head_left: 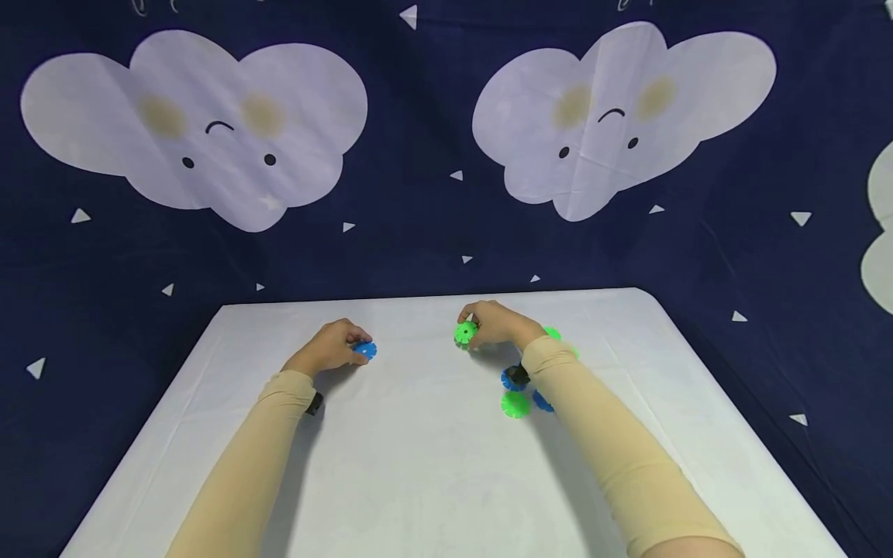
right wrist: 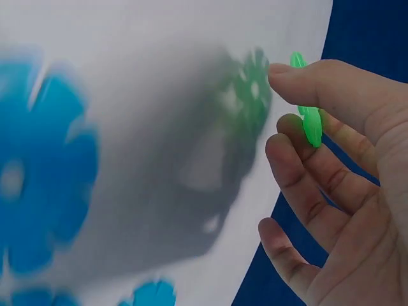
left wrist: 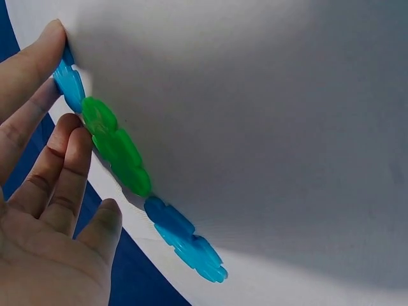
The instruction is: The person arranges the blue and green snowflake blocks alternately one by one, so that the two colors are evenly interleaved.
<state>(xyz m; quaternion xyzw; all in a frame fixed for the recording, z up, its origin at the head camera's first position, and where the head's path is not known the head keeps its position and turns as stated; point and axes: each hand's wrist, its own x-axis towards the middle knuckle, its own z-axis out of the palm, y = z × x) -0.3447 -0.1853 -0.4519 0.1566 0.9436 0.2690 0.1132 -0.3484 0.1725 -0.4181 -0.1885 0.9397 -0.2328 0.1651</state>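
Note:
At the left of the table, my left hand (head_left: 333, 347) pinches a blue notched disc (head_left: 366, 351) between thumb and fingers. In the left wrist view a green disc (left wrist: 116, 146) and a second blue disc (left wrist: 185, 238) run on from the held one in a slanting row, seen nearly edge-on. They look joined; the joints are too small to make out. Right of centre, my right hand (head_left: 497, 322) holds a green notched disc (head_left: 465, 333) by its edge, thumb against fingers. The right wrist view shows this disc raised above the cloth, its green-tinted shadow beside it.
Near my right forearm lie loose discs: a green one (head_left: 515, 404), a blue one (head_left: 512, 377), another blue one (head_left: 543, 401) and green ones (head_left: 552, 333) partly hidden by the arm. White cloth covers the table (head_left: 412, 465). A dark blue curtain (head_left: 418, 232) with clouds hangs behind.

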